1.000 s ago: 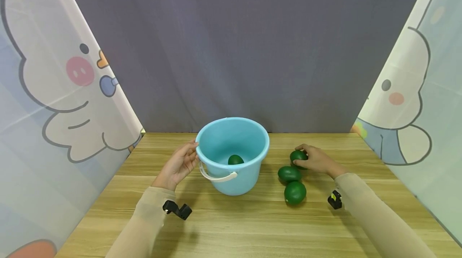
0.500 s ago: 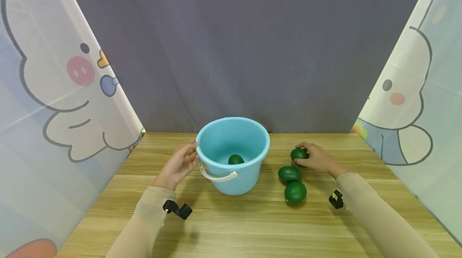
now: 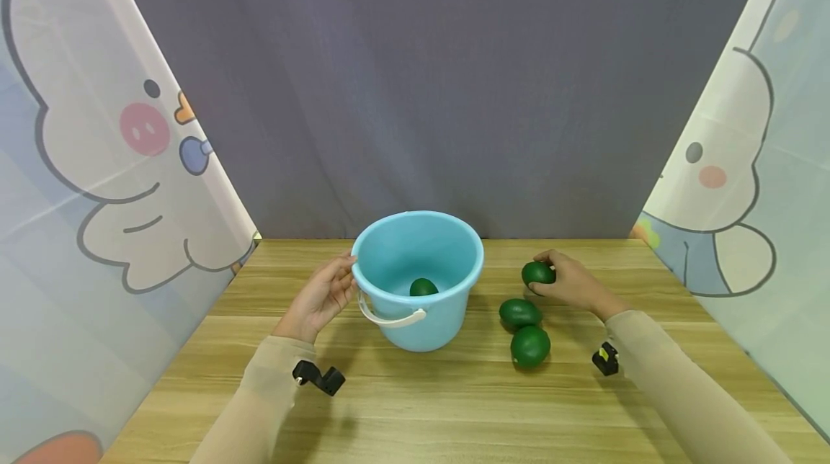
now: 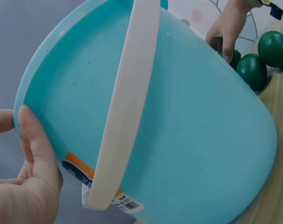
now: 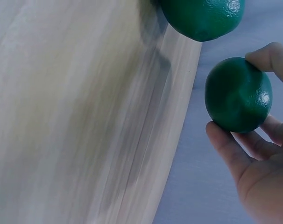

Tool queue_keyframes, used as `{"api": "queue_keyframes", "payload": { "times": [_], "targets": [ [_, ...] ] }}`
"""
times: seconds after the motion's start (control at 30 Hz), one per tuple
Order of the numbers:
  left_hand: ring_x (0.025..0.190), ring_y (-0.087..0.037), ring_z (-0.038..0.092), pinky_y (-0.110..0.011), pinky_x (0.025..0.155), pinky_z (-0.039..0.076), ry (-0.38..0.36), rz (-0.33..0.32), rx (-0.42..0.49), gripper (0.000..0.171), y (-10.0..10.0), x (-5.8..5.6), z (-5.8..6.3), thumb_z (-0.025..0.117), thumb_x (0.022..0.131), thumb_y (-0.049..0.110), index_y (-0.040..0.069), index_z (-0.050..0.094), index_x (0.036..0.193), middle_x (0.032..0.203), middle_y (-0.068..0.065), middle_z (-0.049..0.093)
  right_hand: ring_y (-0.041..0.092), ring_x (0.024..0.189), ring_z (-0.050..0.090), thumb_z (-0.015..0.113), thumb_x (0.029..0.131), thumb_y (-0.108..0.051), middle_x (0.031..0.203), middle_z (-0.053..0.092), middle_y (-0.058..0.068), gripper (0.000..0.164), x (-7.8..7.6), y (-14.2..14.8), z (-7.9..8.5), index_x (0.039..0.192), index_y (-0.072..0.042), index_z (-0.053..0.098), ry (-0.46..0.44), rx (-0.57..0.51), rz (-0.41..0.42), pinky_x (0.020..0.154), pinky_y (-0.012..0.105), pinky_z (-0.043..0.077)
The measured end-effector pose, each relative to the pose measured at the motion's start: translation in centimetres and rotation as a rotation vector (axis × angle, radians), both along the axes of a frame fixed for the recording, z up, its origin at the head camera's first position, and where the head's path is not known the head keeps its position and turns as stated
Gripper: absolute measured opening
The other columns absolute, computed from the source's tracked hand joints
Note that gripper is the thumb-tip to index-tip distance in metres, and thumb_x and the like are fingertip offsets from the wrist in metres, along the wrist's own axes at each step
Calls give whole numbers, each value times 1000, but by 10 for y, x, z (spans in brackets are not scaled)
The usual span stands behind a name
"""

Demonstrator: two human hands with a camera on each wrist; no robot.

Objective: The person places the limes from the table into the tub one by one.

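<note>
My left hand point(image 3: 322, 297) pinches the left rim of a light blue bucket point(image 3: 431, 327), which stands upright on the table. Its white handle point(image 4: 125, 102) hangs down the outside, near a sticker in the left wrist view. Inside the bucket, one dark green avocado point(image 3: 423, 287) lies at the bottom. To the right, my right hand point(image 3: 570, 284) grips another avocado point(image 5: 238, 95) between thumb and fingers, apparently just above the tabletop. In front of that hand lie two more, a tilted avocado point(image 3: 520, 313) and a rounder-looking avocado point(image 3: 530, 346), touching or nearly so.
The wooden table point(image 3: 415, 413) reaches back to a dark grey cloth point(image 3: 415, 89). Cartoon-printed sheets point(image 3: 97, 161) stand along both sides. Each sleeve carries a black wrist mount point(image 3: 318, 376).
My right hand has lifted slightly and shifted a little to the right with its avocado. My left hand and the bucket have stayed in place.
</note>
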State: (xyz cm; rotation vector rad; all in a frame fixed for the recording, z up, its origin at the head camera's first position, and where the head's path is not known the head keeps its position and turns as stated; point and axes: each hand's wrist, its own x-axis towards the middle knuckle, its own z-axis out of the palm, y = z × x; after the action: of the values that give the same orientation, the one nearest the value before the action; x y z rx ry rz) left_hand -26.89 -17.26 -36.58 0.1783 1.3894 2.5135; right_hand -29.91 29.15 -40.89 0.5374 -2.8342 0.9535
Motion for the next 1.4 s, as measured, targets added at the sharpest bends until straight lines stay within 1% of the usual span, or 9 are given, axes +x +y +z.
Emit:
{"api": "queue_keyframes", "payload": {
  "times": [0.17, 0.37, 0.67, 0.93, 1.1, 1.23, 1.4],
  "targets": [
    [79, -8, 61, -13, 66, 53, -6, 5, -1, 50, 0, 0, 0, 49, 103, 7, 0, 31, 149, 109, -7, 55, 29, 93, 63, 76, 90, -24, 118, 59, 24, 59, 1, -2, 3, 133, 8, 50, 19, -13, 6, 70, 36, 56],
    [80, -8, 61, -13, 66, 53, -5, 4, 3, 48, 0, 0, 0, 48, 104, 7, 0, 31, 148, 108, -7, 56, 24, 88, 62, 76, 90, -26, 117, 59, 23, 60, 0, -3, 5, 134, 7, 51, 43, 8, 8, 68, 35, 55],
    [79, -8, 62, -13, 66, 53, -9, 2, 15, 39, 0, 0, -1, 49, 104, 7, 1, 37, 140, 105, -6, 57, 25, 89, 62, 75, 91, -27, 119, 60, 24, 60, -1, -3, 6, 135, 7, 51, 66, 9, 17, 69, 36, 55],
    [79, -8, 62, -13, 67, 53, 2, -2, 5, 47, 0, 0, 0, 49, 104, 7, 0, 32, 147, 107, -6, 57, 28, 93, 63, 74, 92, -29, 122, 60, 25, 61, 2, -5, 12, 137, 6, 50, 87, 11, 29, 74, 44, 56],
    [80, -8, 62, -13, 68, 53, 5, -5, 6, 43, 0, 0, 0, 49, 104, 7, -1, 35, 144, 108, -6, 57, 30, 96, 63, 74, 93, -28, 123, 60, 25, 61, 3, -6, 14, 137, 6, 50, 105, 9, 42, 76, 46, 57],
    [80, -8, 62, -13, 67, 53, 4, -4, 11, 38, 0, 0, 0, 49, 104, 7, -1, 38, 139, 107, -6, 57, 31, 96, 63, 74, 93, -26, 124, 60, 25, 60, 3, -7, 15, 138, 7, 50, 121, 14, 47, 76, 45, 57],
    [80, -8, 62, -13, 67, 53, -2, 7, 1, 38, 1, -1, 0, 49, 103, 6, 1, 38, 139, 106, -6, 58, 31, 98, 62, 74, 93, -27, 124, 60, 24, 62, 4, -8, 17, 139, 6, 50, 126, 12, 53, 75, 42, 56]
  ]
}}
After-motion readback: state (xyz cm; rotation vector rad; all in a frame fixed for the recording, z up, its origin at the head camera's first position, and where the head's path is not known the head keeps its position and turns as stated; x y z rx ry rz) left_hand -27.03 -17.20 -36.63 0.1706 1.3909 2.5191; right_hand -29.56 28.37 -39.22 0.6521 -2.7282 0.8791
